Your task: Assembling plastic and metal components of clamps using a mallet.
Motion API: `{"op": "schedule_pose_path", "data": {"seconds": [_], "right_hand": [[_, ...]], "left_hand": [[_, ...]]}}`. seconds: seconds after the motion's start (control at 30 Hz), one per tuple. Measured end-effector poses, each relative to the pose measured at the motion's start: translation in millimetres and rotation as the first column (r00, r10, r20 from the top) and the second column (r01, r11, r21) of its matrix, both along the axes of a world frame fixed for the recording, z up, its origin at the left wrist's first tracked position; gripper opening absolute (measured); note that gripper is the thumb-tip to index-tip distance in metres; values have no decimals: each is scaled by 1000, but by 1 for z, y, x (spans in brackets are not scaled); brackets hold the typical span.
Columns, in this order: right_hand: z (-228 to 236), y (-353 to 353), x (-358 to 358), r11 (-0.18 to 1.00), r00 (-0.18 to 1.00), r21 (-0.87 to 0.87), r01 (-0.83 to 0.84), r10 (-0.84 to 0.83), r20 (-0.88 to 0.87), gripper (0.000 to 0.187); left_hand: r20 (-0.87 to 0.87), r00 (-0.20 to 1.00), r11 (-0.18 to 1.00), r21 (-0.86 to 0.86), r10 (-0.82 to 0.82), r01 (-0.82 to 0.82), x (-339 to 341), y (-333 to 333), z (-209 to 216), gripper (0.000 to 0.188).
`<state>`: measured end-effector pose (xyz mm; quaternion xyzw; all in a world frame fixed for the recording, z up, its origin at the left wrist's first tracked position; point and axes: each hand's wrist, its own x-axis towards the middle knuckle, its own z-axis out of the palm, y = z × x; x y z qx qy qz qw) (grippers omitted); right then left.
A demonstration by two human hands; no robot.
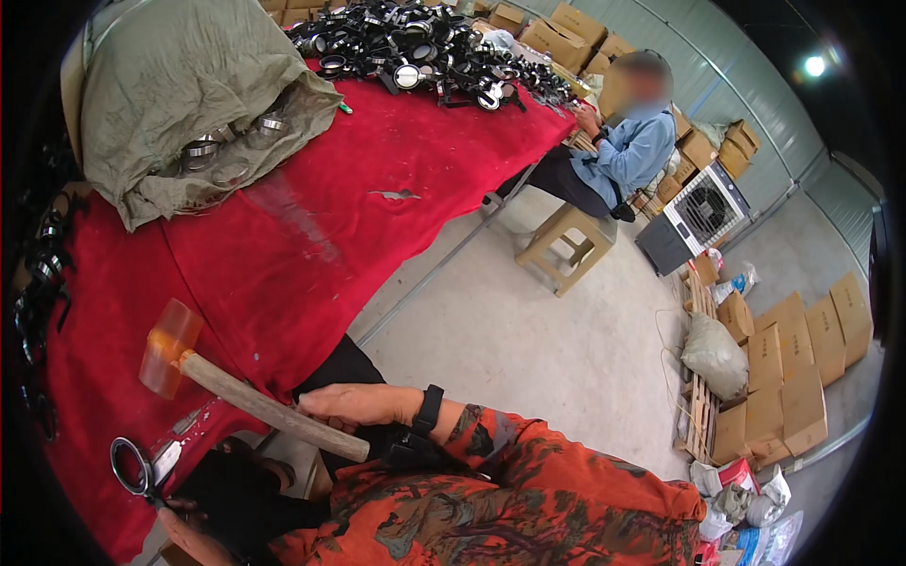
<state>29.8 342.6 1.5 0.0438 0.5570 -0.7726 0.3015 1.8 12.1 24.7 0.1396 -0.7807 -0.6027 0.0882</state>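
Observation:
My right hand [354, 406] is closed around the wooden handle [274, 410] of a mallet. Its translucent orange head [172, 349] hangs above the red cloth of the table [283, 274]. At the lower left my left hand [189, 538], partly cut off by the rim and in shadow, grips the dark end of a piece with a metal ring [132, 466]. The ring end reaches over the table's near edge, below the mallet head. A small whitish piece [166, 460] shows right beside the ring; I cannot tell whether it belongs to it.
A large drab sack [189, 85] with metal rings in its mouth lies on the table. Beyond it is a heap of black-and-metal ring pieces [406, 47]; more line the left edge. A person [623, 151] sits at the right on a stool [566, 247], near an air cooler [698, 217] and cartons [788, 368].

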Motion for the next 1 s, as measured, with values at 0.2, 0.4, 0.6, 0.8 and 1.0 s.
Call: {"op": "schedule_pose_path", "data": {"seconds": [0.2, 0.4, 0.6, 0.8, 1.0], "right_hand": [[-21, 9, -7, 930, 993, -360, -74, 102, 58, 41], [-19, 9, -7, 914, 991, -403, -40, 88, 101, 37], [-19, 8, -8, 904, 990, -427, -13, 73, 123, 25], [-21, 10, -7, 902, 990, -431, -27, 86, 116, 34], [-23, 9, -8, 896, 989, -442, -48, 106, 107, 33]], "left_hand": [[-46, 999, 1000, 9, 3, -2, 0, -1, -6, 53], [-72, 996, 996, -81, -45, 39, 0, -4, -8, 53], [-50, 998, 999, -39, -27, 25, 2, -5, -9, 53], [-8, 1000, 996, 90, -9, 9, 1, -8, -15, 54], [-85, 993, 989, -133, -84, 72, 2, -4, -4, 49]]}}
